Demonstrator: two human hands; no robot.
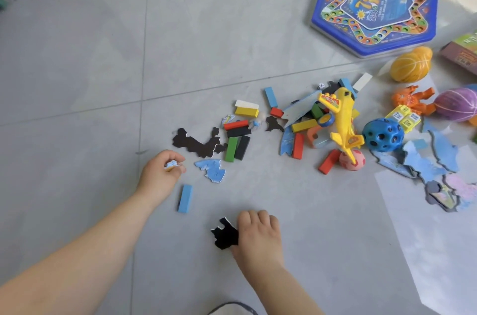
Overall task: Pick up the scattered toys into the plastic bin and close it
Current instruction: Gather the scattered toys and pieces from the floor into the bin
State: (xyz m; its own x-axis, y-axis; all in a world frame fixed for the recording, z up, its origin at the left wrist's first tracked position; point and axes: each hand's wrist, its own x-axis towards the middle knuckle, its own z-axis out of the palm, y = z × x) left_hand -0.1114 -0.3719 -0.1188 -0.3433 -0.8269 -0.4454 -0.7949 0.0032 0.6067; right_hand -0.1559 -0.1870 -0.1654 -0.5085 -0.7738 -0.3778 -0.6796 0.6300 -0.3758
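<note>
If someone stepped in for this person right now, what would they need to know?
Left hand: pinching a small puzzle piece.
Right hand: pressing on a black puzzle piece on the floor.
Loose blue block lies between the hands. Most blocks, the yellow toy plane, balls and puzzle pieces still lie scattered ahead and to the right.
No bin in view; nearly everything is left to gather, then close it.

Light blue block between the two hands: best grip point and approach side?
The light blue block lies flat on the floor, apart from other pieces. Probably best from above, pinching its two long sides at mid-length; they are narrow-set and clear. The left hand already holds a small puzzle piece, so the right hand looks freer.
</note>
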